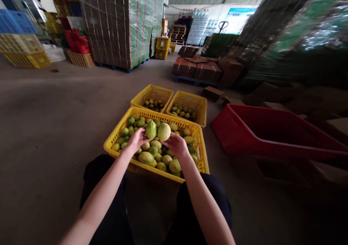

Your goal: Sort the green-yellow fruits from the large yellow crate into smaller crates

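Surrounding yellow crate (204,158): grey floor (67,118), wrapped stacks (106,23).

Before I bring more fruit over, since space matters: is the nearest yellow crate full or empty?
Not empty: fruit spreads nearly wall to wall across the nearest yellow crate; how deep, I cannot tell.

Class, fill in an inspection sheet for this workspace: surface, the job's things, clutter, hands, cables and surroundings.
Surface: grey floor, dimly lit.
Job's things: front yellow crate with many lemon-like fruits; rear-left crate and rear-right crate show fewer.
Clutter: red tub at right; small cardboard box beyond the crates.
Hands: left hand holds a greener fruit; right hand, a paler fruit.
Cables: nothing seen.
Surroundings: film-wrapped stack; blue crate atop others.
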{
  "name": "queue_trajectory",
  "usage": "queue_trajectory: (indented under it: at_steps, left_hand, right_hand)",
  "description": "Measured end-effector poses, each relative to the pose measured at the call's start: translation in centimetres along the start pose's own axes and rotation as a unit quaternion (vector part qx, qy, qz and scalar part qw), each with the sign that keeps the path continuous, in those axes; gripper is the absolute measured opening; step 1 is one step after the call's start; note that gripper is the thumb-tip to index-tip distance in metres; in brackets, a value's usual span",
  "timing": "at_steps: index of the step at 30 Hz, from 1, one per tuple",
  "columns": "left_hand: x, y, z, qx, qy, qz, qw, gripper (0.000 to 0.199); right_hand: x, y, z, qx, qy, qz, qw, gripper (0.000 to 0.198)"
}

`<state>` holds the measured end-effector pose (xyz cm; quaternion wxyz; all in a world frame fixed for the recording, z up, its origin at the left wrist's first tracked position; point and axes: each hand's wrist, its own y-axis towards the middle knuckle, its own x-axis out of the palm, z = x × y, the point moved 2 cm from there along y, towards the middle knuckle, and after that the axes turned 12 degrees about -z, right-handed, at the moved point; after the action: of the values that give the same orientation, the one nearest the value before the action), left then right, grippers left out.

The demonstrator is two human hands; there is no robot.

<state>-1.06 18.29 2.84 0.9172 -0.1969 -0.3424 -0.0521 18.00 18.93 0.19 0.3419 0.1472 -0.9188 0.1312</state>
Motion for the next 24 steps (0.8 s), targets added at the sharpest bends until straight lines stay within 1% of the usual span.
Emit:
queue_trajectory:
  at_steps: [3,6,9,11,15,20,24]
  left_hand:
    - [-0.2,0.1,0.0,0.004,0.019,-0.003,1.0,0.025]
    - [-0.7,0.4,-0.2,0.014,0.057,-0.018,0.998,0.019]
    - [-1.0,0.6,-0.4,0.03,0.098,-0.044,0.994,0.016]
    - [-1.1,0.6,-0.5,0.043,0.125,-0.055,0.99,0.023]
    - [-1.1,0.5,-0.6,0.057,0.171,-0.064,0.982,0.038]
    - [-1.0,0.2,-0.6,0.067,0.219,-0.064,0.971,0.04]
    - [-0.6,-0.3,-0.3,0.102,0.251,-0.073,0.96,0.044]
  right_hand:
    - [-0.1,0.0,0.0,0.001,-0.016,-0.001,1.0,0.022]
    - [-0.1,0.0,0.1,-0.005,-0.045,-0.009,0.999,0.018]
    - [0.0,-0.1,0.1,-0.013,-0.084,-0.019,0.996,0.024]
    - [0.2,-0.2,0.0,-0.014,-0.103,-0.021,0.994,0.028]
    - [0.4,-0.4,-0.1,-0.011,-0.115,-0.019,0.993,0.028]
    - [0.6,-0.6,-0.2,-0.008,-0.116,-0.005,0.993,0.031]
    - [1.0,-0.8,-0.2,-0.02,-0.121,-0.001,0.992,0.044]
